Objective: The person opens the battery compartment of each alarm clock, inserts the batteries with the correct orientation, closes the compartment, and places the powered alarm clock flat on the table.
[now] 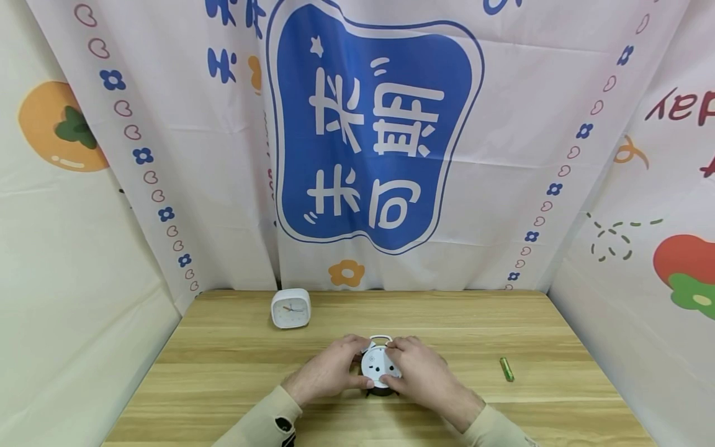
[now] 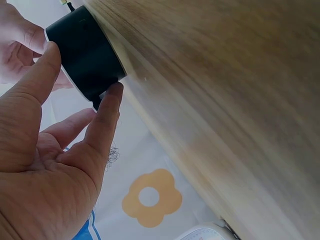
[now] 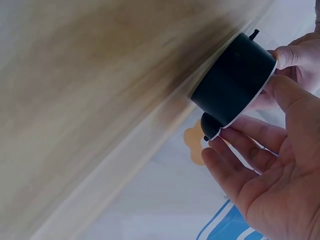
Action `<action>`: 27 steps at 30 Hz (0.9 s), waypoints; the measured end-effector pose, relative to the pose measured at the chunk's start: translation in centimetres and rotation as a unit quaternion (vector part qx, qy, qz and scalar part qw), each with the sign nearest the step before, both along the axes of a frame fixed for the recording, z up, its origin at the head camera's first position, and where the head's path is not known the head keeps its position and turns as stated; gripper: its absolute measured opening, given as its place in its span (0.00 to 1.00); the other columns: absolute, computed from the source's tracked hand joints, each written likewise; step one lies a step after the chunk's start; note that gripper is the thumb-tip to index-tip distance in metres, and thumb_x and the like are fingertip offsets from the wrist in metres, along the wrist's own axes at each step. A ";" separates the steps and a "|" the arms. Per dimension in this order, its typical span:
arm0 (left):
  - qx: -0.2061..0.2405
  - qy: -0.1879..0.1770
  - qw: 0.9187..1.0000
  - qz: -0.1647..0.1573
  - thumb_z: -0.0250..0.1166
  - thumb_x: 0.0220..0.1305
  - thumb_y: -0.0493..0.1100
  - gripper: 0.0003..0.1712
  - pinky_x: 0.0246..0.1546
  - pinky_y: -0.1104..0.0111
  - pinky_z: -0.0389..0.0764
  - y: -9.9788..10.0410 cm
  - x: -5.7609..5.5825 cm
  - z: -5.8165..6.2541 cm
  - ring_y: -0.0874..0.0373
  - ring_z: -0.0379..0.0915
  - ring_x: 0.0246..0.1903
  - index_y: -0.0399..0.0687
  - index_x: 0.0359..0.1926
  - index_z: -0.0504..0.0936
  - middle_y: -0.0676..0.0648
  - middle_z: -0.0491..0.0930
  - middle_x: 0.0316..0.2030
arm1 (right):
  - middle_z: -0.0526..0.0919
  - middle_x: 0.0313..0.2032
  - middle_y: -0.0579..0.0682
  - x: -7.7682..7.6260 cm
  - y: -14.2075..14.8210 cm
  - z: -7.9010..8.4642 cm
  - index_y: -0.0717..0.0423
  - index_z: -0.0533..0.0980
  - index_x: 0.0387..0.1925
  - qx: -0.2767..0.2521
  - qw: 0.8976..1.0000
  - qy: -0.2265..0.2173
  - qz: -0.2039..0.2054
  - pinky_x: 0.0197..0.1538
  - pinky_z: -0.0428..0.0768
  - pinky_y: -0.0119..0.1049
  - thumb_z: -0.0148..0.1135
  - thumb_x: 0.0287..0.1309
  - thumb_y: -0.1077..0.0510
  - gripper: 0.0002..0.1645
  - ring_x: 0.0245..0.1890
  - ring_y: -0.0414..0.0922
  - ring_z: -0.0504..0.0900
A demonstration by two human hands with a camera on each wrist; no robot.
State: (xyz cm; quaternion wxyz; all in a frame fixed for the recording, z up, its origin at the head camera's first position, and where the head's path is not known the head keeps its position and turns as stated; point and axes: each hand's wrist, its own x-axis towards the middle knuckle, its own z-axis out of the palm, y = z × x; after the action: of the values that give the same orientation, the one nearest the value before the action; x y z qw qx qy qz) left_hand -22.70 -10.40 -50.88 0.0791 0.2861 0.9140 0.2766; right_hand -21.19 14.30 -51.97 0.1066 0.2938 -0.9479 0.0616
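A round twin-bell alarm clock lies at the table's front middle with its white back turned up and a white handle at its far side. Its dark side wall shows in the left wrist view, close against the wood. My left hand grips the left edge, thumb at the near rim and fingers farther round. From the right, my right hand holds the opposite edge, its thumb over the white back. In the right wrist view, fingers of the right hand reach by a dark bell. The clock's face is hidden.
A white squarish clock stands at the back left of the wooden table. To the right lies a small green battery. Printed cloth hangs behind the table and at both sides.
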 end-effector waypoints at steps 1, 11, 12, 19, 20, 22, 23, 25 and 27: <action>0.000 0.000 1.000 0.000 0.89 0.68 0.54 0.48 0.79 0.42 0.88 0.0 0.0 0.0 0.39 0.84 0.74 0.37 0.80 0.81 0.36 0.84 0.76 | 0.94 0.62 0.53 0.0 0.1 0.0 0.57 0.93 0.59 -0.006 1.000 -0.001 0.002 0.64 0.98 0.47 0.88 0.66 0.39 0.32 0.61 0.51 0.92; 0.017 0.004 1.000 -0.004 0.87 0.70 0.49 0.43 0.71 0.51 0.94 0.0 -0.1 -0.1 0.44 0.88 0.65 0.35 0.78 0.82 0.36 0.86 0.70 | 0.96 0.45 0.41 0.1 0.2 -0.1 0.45 0.95 0.43 -0.025 0.999 0.018 0.030 0.52 0.98 0.42 0.89 0.66 0.49 0.09 0.52 0.45 0.93; 0.019 0.003 1.000 -0.003 0.87 0.70 0.48 0.43 0.69 0.53 0.94 0.0 -0.1 -0.1 0.45 0.89 0.63 0.34 0.78 0.82 0.37 0.86 0.70 | 0.96 0.43 0.40 0.1 0.2 0.0 0.44 0.95 0.42 -0.019 0.999 0.026 0.034 0.49 0.98 0.42 0.88 0.66 0.50 0.08 0.49 0.45 0.94; 0.011 0.014 1.000 0.006 0.88 0.69 0.48 0.41 0.68 0.54 0.95 0.0 -0.2 -0.1 0.48 0.89 0.61 0.35 0.75 0.85 0.39 0.89 0.65 | 0.95 0.37 0.37 0.1 0.3 0.3 0.41 0.91 0.34 0.044 0.992 0.095 0.075 0.33 0.92 0.36 0.88 0.66 0.48 0.09 0.36 0.41 0.93; 0.012 0.015 1.000 0.007 0.88 0.69 0.48 0.39 0.68 0.54 0.95 -0.1 -0.2 -0.1 0.48 0.89 0.61 0.36 0.74 0.86 0.40 0.90 0.65 | 0.95 0.37 0.38 0.1 0.3 0.3 0.41 0.91 0.34 0.053 0.990 0.099 0.081 0.33 0.91 0.35 0.87 0.66 0.48 0.09 0.36 0.41 0.93; 0.028 0.005 1.000 0.008 0.88 0.69 0.47 0.35 0.67 0.53 0.95 -0.3 -0.3 0.0 0.47 0.91 0.60 0.36 0.70 0.88 0.40 0.91 0.63 | 0.96 0.39 0.38 0.0 0.5 0.5 0.41 0.92 0.36 0.065 0.989 0.100 0.092 0.34 0.92 0.35 0.87 0.67 0.48 0.08 0.37 0.41 0.94; 0.040 -0.005 0.999 0.008 0.87 0.70 0.46 0.32 0.66 0.53 0.96 -0.4 -0.4 0.0 0.47 0.92 0.60 0.36 0.68 0.88 0.40 0.92 0.62 | 0.97 0.41 0.39 0.0 0.7 0.6 0.41 0.92 0.37 0.068 0.988 0.096 0.098 0.35 0.93 0.35 0.87 0.67 0.48 0.08 0.37 0.41 0.94; 0.066 -0.032 0.997 0.012 0.85 0.73 0.44 0.26 0.64 0.54 0.97 -0.7 -0.6 0.0 0.47 0.93 0.58 0.36 0.65 0.89 0.40 0.93 0.59 | 0.98 0.44 0.40 -0.1 0.9 0.8 0.41 0.93 0.40 0.068 0.988 0.084 0.112 0.38 0.95 0.34 0.86 0.68 0.48 0.06 0.39 0.41 0.95; 0.089 -0.057 0.994 0.019 0.82 0.76 0.43 0.22 0.61 0.54 0.98 -0.9 -0.8 0.1 0.46 0.94 0.56 0.36 0.63 0.88 0.40 0.94 0.57 | 0.99 0.46 0.41 -0.3 1.2 1.0 0.42 0.95 0.43 0.066 0.987 0.072 0.127 0.43 0.96 0.34 0.86 0.69 0.49 0.06 0.42 0.40 0.97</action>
State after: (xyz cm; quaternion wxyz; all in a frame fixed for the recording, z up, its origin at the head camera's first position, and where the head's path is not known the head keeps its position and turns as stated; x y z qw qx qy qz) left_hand -23.52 -11.32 -50.78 0.0997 0.2588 0.8849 0.3742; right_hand -21.49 15.47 -51.01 0.1460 0.4217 -0.8948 -0.0094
